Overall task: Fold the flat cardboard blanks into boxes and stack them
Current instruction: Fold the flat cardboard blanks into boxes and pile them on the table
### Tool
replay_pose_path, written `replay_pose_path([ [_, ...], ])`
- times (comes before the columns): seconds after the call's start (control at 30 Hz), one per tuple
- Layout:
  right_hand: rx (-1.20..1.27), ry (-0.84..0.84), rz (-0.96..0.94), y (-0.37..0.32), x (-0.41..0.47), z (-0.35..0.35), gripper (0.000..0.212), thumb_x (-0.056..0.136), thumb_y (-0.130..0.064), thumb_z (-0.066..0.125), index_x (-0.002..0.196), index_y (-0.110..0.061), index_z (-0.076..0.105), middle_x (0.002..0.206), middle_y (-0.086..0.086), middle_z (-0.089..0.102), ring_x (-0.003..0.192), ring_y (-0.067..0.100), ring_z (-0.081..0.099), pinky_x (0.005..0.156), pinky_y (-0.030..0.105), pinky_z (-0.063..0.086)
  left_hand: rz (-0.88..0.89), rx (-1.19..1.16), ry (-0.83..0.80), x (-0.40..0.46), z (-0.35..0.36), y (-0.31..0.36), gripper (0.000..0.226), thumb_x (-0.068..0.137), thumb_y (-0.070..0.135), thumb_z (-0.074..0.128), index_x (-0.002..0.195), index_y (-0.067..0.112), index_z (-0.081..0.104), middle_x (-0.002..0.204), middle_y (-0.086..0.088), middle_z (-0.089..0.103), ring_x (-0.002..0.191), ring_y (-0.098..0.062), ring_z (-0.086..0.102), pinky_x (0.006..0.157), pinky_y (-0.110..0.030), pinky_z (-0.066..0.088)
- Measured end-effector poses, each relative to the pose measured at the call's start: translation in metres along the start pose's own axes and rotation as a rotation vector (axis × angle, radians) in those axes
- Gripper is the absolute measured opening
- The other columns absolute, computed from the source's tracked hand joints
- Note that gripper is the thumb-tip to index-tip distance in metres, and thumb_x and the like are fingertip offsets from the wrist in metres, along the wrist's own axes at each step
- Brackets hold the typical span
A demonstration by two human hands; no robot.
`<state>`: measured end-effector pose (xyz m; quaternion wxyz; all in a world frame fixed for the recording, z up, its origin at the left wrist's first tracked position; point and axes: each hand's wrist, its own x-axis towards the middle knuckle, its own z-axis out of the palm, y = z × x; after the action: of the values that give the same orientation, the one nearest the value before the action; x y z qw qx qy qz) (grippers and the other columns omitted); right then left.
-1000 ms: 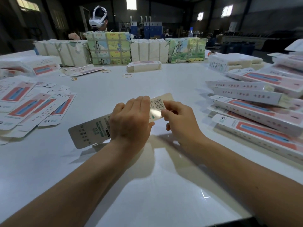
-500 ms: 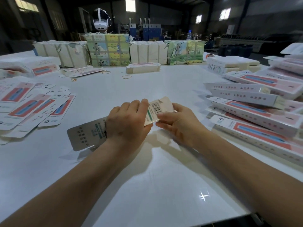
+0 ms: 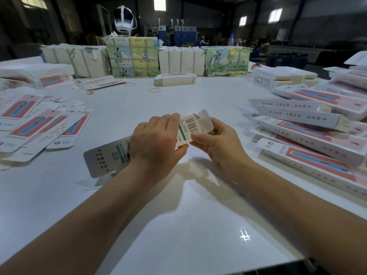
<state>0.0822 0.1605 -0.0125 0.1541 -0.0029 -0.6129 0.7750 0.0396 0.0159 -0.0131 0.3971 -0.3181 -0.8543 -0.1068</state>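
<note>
The left hand (image 3: 156, 143) wraps over the middle of a long cardboard box (image 3: 111, 157), its fingers curled over the top face and its thumb pressed up from beneath; the right hand (image 3: 216, 145) pinches the same box at its near-right end, thumb lying on the printed face just below a barcode (image 3: 191, 124) and fingers curled behind; both grips are tight on the card, with no gap showing. The box is held just above the white table (image 3: 178, 215), roughly level, running from lower left to upper right; left of the left hand's grip its grey printed length juts out free and casts a shadow on the table; beyond the right hand's grip a rounded end flap (image 3: 205, 121) stands open, bent up and away from the barcode panel. Well to the left of the grips lie flat blanks (image 3: 39, 126), fanned and overlapping on the table; well to the right sits a pile of folded boxes (image 3: 309, 135), laid crosswise in layers. Far beyond the hands a single folded box (image 3: 174, 79) rests alone, with rubber bands (image 3: 154, 90) near it; behind that stands a row of wrapped bundles (image 3: 132, 56), and a white headset (image 3: 124, 19) shows above them.
</note>
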Motion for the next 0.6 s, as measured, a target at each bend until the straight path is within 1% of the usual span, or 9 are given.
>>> replay_pose_path([
  [0.13, -0.247, 0.031, -0.178, 0.004, -0.005, 0.001, 0.035, 0.084, 0.007, 0.058, 0.098, -0.024, 0.068, 0.095, 0.001, 0.074, 0.093, 0.016, 0.069, 0.085, 0.032, 0.056, 0.004, 0.022, -0.005, 0.0, 0.001, 0.001, 0.063, 0.059, 0.029, 0.085, 0.108, -0.004, 0.063, 0.091, -0.017, 0.068, 0.07, -0.034, 0.065, 0.056, -0.033, 0.049],
  [0.2, -0.502, 0.05, -0.321, 0.007, -0.009, 0.003, 0.039, 0.088, 0.003, 0.054, 0.102, -0.032, 0.066, 0.091, -0.007, 0.072, 0.082, 0.006, 0.066, 0.076, 0.021, 0.053, 0.016, 0.034, 0.005, 0.0, 0.002, 0.0, 0.063, 0.059, 0.029, 0.085, 0.107, -0.004, 0.064, 0.092, -0.017, 0.069, 0.07, -0.033, 0.065, 0.056, -0.032, 0.049],
  [0.27, -0.742, 0.054, -0.417, 0.011, -0.011, 0.006, 0.036, 0.092, -0.003, 0.051, 0.118, -0.025, 0.063, 0.081, -0.015, 0.064, 0.069, -0.004, 0.057, 0.06, 0.008, 0.042, 0.022, 0.051, 0.018, 0.0, 0.004, 0.001, 0.061, 0.059, 0.029, 0.085, 0.106, -0.004, 0.065, 0.093, -0.016, 0.069, 0.07, -0.032, 0.066, 0.056, -0.031, 0.049],
  [0.33, -0.802, 0.067, -0.421, 0.013, -0.012, 0.009, 0.036, 0.095, -0.008, 0.05, 0.129, -0.015, 0.057, 0.076, -0.021, 0.057, 0.066, -0.01, 0.053, 0.059, 0.005, 0.038, 0.034, 0.079, 0.034, -0.001, 0.004, 0.001, 0.057, 0.061, 0.029, 0.083, 0.105, -0.003, 0.066, 0.093, -0.015, 0.07, 0.07, -0.03, 0.066, 0.055, -0.03, 0.048],
  [0.4, -0.638, 0.067, -0.313, 0.01, -0.012, 0.01, 0.03, 0.097, -0.016, 0.049, 0.124, -0.012, 0.062, 0.081, -0.015, 0.065, 0.072, -0.004, 0.058, 0.068, 0.009, 0.047, 0.04, 0.079, 0.051, -0.002, 0.004, 0.0, 0.055, 0.062, 0.028, 0.083, 0.105, -0.003, 0.066, 0.093, -0.015, 0.07, 0.07, -0.03, 0.066, 0.054, -0.03, 0.048],
  [0.43, -0.47, 0.059, -0.215, 0.006, -0.01, 0.01, 0.026, 0.098, -0.021, 0.05, 0.115, -0.012, 0.068, 0.085, -0.006, 0.07, 0.079, 0.004, 0.063, 0.076, 0.018, 0.054, 0.042, 0.074, 0.057, -0.002, 0.004, -0.002, 0.056, 0.062, 0.027, 0.083, 0.105, -0.004, 0.066, 0.093, -0.015, 0.07, 0.071, -0.031, 0.066, 0.055, -0.03, 0.048],
  [0.5, -0.159, 0.05, -0.053, -0.001, -0.007, 0.006, 0.024, 0.097, -0.022, 0.053, 0.093, -0.015, 0.075, 0.09, 0.008, 0.073, 0.09, 0.021, 0.068, 0.086, 0.034, 0.056, 0.056, 0.062, 0.07, -0.003, 0.002, -0.003, 0.056, 0.061, 0.026, 0.083, 0.105, -0.004, 0.065, 0.093, -0.016, 0.069, 0.071, -0.032, 0.066, 0.056, -0.032, 0.05],
  [0.53, -0.08, 0.044, -0.016, -0.003, -0.005, 0.004, 0.02, 0.095, -0.017, 0.055, 0.092, -0.014, 0.075, 0.091, 0.01, 0.073, 0.092, 0.022, 0.069, 0.086, 0.035, 0.057, 0.064, 0.057, 0.076, -0.003, 0.002, -0.004, 0.055, 0.062, 0.025, 0.083, 0.105, -0.004, 0.065, 0.093, -0.016, 0.069, 0.072, -0.032, 0.066, 0.058, -0.032, 0.05],
  [0.6, -0.025, 0.05, 0.011, -0.005, -0.004, 0.001, 0.018, 0.092, -0.007, 0.058, 0.105, -0.006, 0.07, 0.095, 0.014, 0.073, 0.093, 0.024, 0.07, 0.085, 0.034, 0.057, 0.075, 0.053, 0.084, -0.003, 0.002, -0.003, 0.054, 0.063, 0.025, 0.082, 0.106, -0.004, 0.065, 0.094, -0.016, 0.069, 0.073, -0.033, 0.066, 0.06, -0.032, 0.051],
])
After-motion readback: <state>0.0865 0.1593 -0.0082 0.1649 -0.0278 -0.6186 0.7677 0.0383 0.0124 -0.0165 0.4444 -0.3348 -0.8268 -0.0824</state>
